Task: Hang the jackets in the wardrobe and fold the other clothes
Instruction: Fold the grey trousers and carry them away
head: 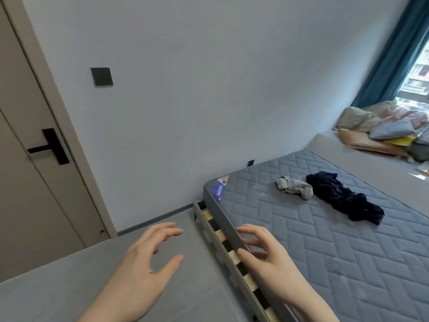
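Both hands are out in front, low in the head view, and neither has anything in it: the left hand (148, 249) hangs over the grey floor (69, 293) with fingers spread and loosely bent, thumb apart, while the right hand (262, 254) mirrors it over the near edge of the bed, fingers relaxed and fanned, grasping nothing. Between and under them runs the bed frame (210, 235), its pale wooden slats (233, 256) peeking out beside the quilted grey mattress (325, 252), which carries a blue-and-white label (220, 189) at its corner. Further up the mattress, well apart from both hands, lie 2 crumpled garments: a small grey garment (294, 190) and, just beside it on the right, a larger dark navy garment (343, 198), rumpled and unfolded. Off to the left stands a beige door (30, 182) with a black lever handle (50, 147), and a dark switch plate (101, 76) sits on the pale wall (209, 89). Far right, a teal curtain (390, 54) hangs by a bright window (417, 73), with a heap of pillows and bedding (380, 129) piled on the ledge beneath it.
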`<state>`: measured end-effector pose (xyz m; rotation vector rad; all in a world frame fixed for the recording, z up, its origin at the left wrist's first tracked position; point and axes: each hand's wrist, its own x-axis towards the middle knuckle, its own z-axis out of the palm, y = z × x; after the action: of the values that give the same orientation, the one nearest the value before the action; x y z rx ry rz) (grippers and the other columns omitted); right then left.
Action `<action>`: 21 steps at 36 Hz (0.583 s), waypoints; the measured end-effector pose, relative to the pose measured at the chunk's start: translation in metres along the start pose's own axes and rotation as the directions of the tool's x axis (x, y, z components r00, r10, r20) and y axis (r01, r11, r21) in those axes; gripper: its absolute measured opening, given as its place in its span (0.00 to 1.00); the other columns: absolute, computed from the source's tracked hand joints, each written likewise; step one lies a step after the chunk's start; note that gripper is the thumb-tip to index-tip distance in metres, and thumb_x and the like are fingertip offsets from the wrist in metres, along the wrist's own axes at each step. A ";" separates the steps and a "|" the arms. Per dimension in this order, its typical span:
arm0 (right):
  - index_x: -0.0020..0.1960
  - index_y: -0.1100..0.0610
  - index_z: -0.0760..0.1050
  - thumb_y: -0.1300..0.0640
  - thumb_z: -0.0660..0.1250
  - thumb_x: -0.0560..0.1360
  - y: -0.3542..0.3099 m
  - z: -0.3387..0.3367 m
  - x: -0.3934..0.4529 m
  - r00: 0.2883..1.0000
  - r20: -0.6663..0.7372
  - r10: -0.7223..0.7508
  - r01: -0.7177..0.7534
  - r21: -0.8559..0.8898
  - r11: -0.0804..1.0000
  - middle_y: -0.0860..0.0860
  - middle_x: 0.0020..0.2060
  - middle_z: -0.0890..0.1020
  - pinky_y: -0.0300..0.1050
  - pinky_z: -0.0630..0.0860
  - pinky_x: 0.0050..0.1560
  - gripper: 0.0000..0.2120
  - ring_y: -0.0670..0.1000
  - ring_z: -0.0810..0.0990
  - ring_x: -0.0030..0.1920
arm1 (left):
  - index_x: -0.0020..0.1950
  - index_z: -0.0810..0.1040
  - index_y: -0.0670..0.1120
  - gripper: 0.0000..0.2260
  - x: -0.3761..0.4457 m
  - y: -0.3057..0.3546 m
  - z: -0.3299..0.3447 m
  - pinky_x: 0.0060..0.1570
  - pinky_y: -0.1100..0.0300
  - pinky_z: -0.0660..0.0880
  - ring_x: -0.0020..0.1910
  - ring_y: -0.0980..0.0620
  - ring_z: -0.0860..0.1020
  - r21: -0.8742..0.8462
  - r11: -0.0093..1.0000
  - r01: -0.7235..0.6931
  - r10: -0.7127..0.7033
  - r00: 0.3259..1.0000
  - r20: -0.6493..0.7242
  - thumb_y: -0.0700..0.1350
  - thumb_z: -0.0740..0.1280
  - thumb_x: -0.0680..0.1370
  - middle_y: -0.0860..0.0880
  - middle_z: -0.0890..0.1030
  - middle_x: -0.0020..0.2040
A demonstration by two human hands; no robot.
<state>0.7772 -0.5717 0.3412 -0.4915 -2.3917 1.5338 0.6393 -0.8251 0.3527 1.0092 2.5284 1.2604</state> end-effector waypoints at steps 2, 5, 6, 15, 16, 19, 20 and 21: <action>0.60 0.41 0.78 0.60 0.71 0.78 0.011 -0.025 0.013 0.999 -0.040 0.032 -0.032 -0.001 0.999 0.36 0.62 0.77 0.41 0.77 0.60 0.17 0.37 0.78 0.60 | 0.64 0.75 0.67 0.15 0.027 0.008 0.019 0.59 0.66 0.71 0.66 0.67 0.72 -0.004 1.000 -0.018 0.018 0.999 0.036 0.55 0.69 0.78 0.71 0.69 0.70; 0.61 0.39 0.76 0.57 0.71 0.79 0.025 -0.057 0.031 0.996 -0.066 0.059 -0.059 -0.004 0.998 0.33 0.62 0.76 0.39 0.77 0.60 0.16 0.35 0.76 0.61 | 0.62 0.76 0.65 0.14 0.064 0.018 0.043 0.62 0.67 0.69 0.66 0.68 0.71 0.003 1.000 -0.028 0.028 0.996 0.080 0.51 0.70 0.79 0.71 0.69 0.69; 0.61 0.38 0.76 0.56 0.71 0.79 0.030 -0.065 0.038 0.995 -0.072 0.070 -0.070 -0.008 0.997 0.33 0.63 0.75 0.41 0.77 0.61 0.16 0.35 0.76 0.62 | 0.62 0.76 0.64 0.14 0.076 0.021 0.050 0.62 0.67 0.69 0.66 0.68 0.71 0.003 0.999 -0.032 0.032 0.995 0.092 0.50 0.70 0.79 0.71 0.69 0.69; 0.61 0.32 0.74 0.51 0.71 0.79 0.078 -0.111 0.104 0.978 -0.166 0.124 -0.122 0.023 0.992 0.31 0.63 0.73 0.43 0.77 0.62 0.17 0.35 0.76 0.62 | 0.60 0.77 0.67 0.15 0.194 0.023 0.095 0.61 0.63 0.73 0.64 0.67 0.74 -0.036 0.991 -0.126 0.131 0.967 0.219 0.49 0.72 0.78 0.70 0.69 0.68; 0.60 0.31 0.74 0.51 0.71 0.79 0.082 -0.113 0.111 0.976 -0.170 0.133 -0.130 0.031 0.991 0.30 0.63 0.73 0.42 0.77 0.61 0.17 0.35 0.76 0.62 | 0.61 0.76 0.68 0.16 0.205 0.021 0.098 0.60 0.63 0.73 0.64 0.67 0.74 -0.039 0.991 -0.131 0.136 0.964 0.229 0.50 0.72 0.78 0.71 0.69 0.68; 0.60 0.30 0.74 0.50 0.71 0.78 0.095 -0.118 0.138 0.961 -0.206 0.184 -0.172 0.072 0.982 0.31 0.63 0.74 0.39 0.78 0.59 0.17 0.34 0.76 0.62 | 0.63 0.73 0.71 0.19 0.249 0.009 0.110 0.60 0.63 0.72 0.64 0.68 0.73 -0.047 0.985 -0.167 0.174 0.950 0.259 0.52 0.71 0.77 0.72 0.68 0.69; 0.61 0.31 0.74 0.50 0.71 0.78 0.100 -0.119 0.149 0.953 -0.225 0.203 -0.189 0.086 0.978 0.32 0.63 0.74 0.38 0.78 0.58 0.18 0.33 0.76 0.61 | 0.63 0.73 0.70 0.18 0.266 0.004 0.113 0.61 0.62 0.72 0.64 0.68 0.73 -0.057 0.983 -0.174 0.183 0.945 0.273 0.52 0.71 0.77 0.71 0.69 0.69; 0.63 0.32 0.73 0.50 0.71 0.78 0.104 -0.119 0.160 0.944 -0.246 0.221 -0.203 0.096 0.975 0.32 0.63 0.75 0.38 0.78 0.58 0.18 0.33 0.76 0.61 | 0.63 0.74 0.69 0.18 0.283 -0.002 0.117 0.61 0.61 0.73 0.64 0.67 0.74 -0.065 0.981 -0.182 0.193 0.939 0.283 0.53 0.71 0.77 0.70 0.69 0.69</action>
<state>0.6925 -0.3672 0.3007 -0.8986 -2.1388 1.5253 0.4684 -0.5727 0.3225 1.3438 2.2235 1.1043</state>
